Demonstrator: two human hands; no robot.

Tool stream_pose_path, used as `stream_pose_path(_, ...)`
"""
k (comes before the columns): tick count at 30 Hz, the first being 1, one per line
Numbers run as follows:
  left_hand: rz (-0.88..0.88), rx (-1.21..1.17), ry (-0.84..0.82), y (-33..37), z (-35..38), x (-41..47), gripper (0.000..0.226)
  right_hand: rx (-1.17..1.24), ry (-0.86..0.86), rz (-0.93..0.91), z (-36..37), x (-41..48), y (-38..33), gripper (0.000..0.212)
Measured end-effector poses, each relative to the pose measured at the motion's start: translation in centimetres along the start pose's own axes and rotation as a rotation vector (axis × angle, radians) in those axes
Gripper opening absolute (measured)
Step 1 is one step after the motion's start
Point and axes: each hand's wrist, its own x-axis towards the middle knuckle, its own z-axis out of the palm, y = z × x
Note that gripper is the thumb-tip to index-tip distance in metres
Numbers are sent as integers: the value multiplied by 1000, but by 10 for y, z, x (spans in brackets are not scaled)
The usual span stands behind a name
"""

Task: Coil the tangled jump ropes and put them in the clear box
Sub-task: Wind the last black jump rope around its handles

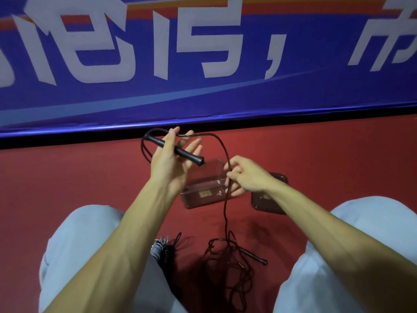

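Low on the left, beside the person's knee, a small grey-and-black coiled cord (159, 247) lies on the red floor (85, 177).

The left hand (170, 164) is raised, its thumb pinning a black handle (180, 151) across the palm while the fingers fan out nearly straight. A couple of rope loops hang from the handle's far end.

Just behind the hands the clear box (204, 196) stands open on the floor. It looks empty, though the hands hide part of it.

From the handle the rope (225, 213) arches over to the right hand (247, 175), which pinches it between thumb and fingertips. It then drops to the tangle (228, 274) between the legs, where the second handle (256, 256) lies. The lid (268, 201) sits beside the box on the right.

The step in hand appears to be winding the rope onto the left hand.

- The right hand would do well to let the rope slide through a light pinch, feeding even loops.
- The left fingers should close over each new loop so earlier ones do not slip off.
- Any knot rising from the tangle is best shaken loose before it reaches the pinch, since pulling hard would likely tighten it.
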Motion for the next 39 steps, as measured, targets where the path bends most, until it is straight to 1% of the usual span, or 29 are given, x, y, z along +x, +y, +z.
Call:
stream_pose_path(3,-3,186,34,-7,-1,-2,30,201,138,-49,-7,-2,-9,13)
stream_pose_path(6,-24,488,13,-17,-1,-3,25,372,191,-118,-12,-9,-23,15)
stream_pose_path(7,-22,617,-28,-20,-1,-3,22,437,203,-140,-15,-11,-28,15)
stream_pose_path(9,12,924,-179,-27,-3,-5,19,582,230,-179,-22,-13,-36,15)
stream_pose_path(10,17,1041,-269,-29,-4,-7,19,655,247,-196,-26,-14,-39,15)
stream_pose_path(11,1,1108,-347,-31,-5,-10,20,726,264,-212,-30,-14,-41,15)
stream_pose_path(13,-55,1160,-437,-34,-4,-15,25,845,298,-226,-35,-14,-42,16)
stream_pose_path(16,-105,1146,-474,-36,0,-19,22,989,336,-201,-39,-12,-41,18)
stream_pose_path(17,-110,1131,-478,-38,0,-19,19,1030,346,-186,-40,-12,-40,18)
stream_pose_path(19,-60,1136,-475,-39,-1,-19,16,1073,363,-145,-40,-9,-37,16)
stream_pose_path(20,-23,1131,-462,-39,-1,-20,17,1055,361,-124,-40,-8,-35,15)
stream_pose_path(21,5,1098,-430,-39,-1,-20,18,986,353,-103,-40,-7,-32,14)
stream_pose_path(22,16,1026,-385,-38,1,-21,19,865,336,-82,-38,-6,-29,16)
stream_pose_path(23,5,931,-332,-37,3,-22,19,700,312,-66,-36,-6,-26,19)
stream_pose_path(25,-31,745,-234,-32,8,-22,19,257,228,-72,-28,-6,-19,24)
stream_pose_path(27,-35,642,-173,-27,8,-18,15,-131,70,-73,-19,-5,-9,28)
stream_pose_path(28,-28,618,-149,-23,7,-16,14,-251,-21,-58,-15,-6,-4,34)
stream_pose_path(29,-22,596,-127,-20,6,-15,13,-331,-89,-52,-11,-6,-1,41)
stream_pose_path(30,-14,573,-107,-17,5,-14,12,-384,-119,-55,-9,-5,1,44)
stream_pose_path(31,-5,548,-93,-14,5,-13,12,-425,-129,-72,-9,-6,1,41)
stream_pose_path(33,29,480,-67,-8,5,-11,10,-480,-106,-141,-7,-9,-1,23)
stream_pose_path(35,78,386,-19,-1,3,-7,8,-407,-115,-187,-7,-10,0,2)
stream_pose_path(36,99,338,17,3,1,-5,7,-361,-142,-193,-7,-10,1,9)
stream_pose_path(37,115,284,56,7,0,-3,7,-362,-172,-200,-7,-12,2,21)
stream_pose_path(39,136,162,116,16,-3,1,8,-564,-202,-238,-7,-13,8,40)
